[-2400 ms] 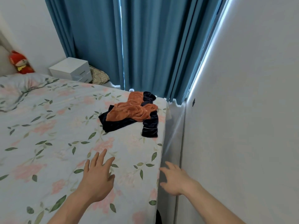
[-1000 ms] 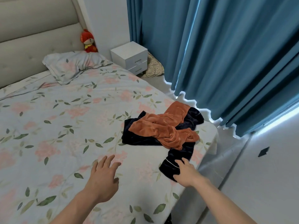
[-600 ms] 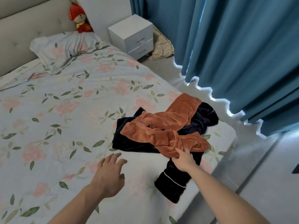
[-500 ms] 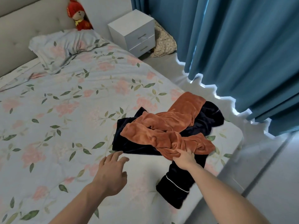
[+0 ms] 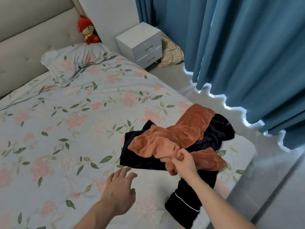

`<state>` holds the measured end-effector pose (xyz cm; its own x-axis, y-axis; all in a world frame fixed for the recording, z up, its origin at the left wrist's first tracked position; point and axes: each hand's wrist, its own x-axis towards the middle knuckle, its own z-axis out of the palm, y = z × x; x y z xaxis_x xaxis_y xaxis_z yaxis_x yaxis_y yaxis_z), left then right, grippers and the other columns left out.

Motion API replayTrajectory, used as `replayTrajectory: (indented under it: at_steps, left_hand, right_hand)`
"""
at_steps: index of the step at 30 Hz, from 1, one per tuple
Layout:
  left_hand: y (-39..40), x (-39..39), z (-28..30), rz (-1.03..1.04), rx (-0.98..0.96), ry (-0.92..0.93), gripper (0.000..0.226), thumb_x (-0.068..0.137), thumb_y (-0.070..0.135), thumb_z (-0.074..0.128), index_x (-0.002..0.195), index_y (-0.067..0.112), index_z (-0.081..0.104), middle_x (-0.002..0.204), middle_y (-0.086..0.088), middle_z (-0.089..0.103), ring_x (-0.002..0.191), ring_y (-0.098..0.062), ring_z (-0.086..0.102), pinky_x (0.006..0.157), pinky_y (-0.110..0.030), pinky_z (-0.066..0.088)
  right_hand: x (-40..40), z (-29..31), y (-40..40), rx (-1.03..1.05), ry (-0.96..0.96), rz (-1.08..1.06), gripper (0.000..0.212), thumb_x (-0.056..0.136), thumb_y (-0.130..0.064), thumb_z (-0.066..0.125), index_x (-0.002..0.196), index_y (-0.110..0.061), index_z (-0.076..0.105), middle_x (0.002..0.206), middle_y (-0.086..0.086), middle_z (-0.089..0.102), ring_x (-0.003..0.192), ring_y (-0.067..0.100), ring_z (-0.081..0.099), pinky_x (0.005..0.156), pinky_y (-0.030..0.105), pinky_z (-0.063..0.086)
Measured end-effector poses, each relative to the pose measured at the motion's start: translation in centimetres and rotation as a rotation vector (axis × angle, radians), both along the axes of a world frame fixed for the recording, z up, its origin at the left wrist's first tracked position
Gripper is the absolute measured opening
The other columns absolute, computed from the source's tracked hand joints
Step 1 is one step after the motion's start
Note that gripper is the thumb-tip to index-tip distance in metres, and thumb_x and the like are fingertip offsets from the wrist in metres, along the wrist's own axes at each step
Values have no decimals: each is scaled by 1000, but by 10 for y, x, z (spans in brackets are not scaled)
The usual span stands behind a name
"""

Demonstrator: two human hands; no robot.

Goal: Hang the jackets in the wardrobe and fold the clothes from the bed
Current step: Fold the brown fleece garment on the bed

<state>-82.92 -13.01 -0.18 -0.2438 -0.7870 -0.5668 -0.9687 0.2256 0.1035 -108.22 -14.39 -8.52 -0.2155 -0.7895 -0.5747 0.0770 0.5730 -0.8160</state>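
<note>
Now clenched, the right hand (image 5: 182, 161) bunches the soft, light orange garment (image 5: 175, 139); left hand (image 5: 119, 194) hovers released beside it.

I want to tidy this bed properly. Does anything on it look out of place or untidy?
Yes. An orange garment lies crumpled across a dark navy garment near the bed corner; the navy one's end hangs over the edge. The right hand grips the orange one.

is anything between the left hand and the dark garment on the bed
Nothing visible. The left hand hovers open over bare sheet, just short of the dark garment. The right hand already grips the orange garment lying on top.
</note>
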Motion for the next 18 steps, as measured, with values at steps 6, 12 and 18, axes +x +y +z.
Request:
replayTrajectory:
  at_steps: [6,12,18]
  left_hand:
    - [23,28,61,44,-53,58,56,99,37,49,153,36,34,167,10,18,154,-17,19,124,-36,17]
    - [50,48,110,-4,-131,246,75,88,42,61,156,30,32,164,9,25,148,-18,30,118,-36,32]
    - [114,55,139,-132,-79,686,92,68,57,77,148,41,33,143,19,43,128,-8,44,107,-30,42]
  right_hand:
    - [11,161,29,-307,-176,20,46,78,27,43,72,-15,25,59,-4,30,51,14,23,43,22,18]
    - [19,304,72,-577,-236,10,45,58,11,51,62,-26,26,69,9,13,61,16,19,51,26,14]
    - [77,406,141,-729,-415,51,43,56,14,39,71,-20,17,73,6,14,67,19,13,54,30,17]
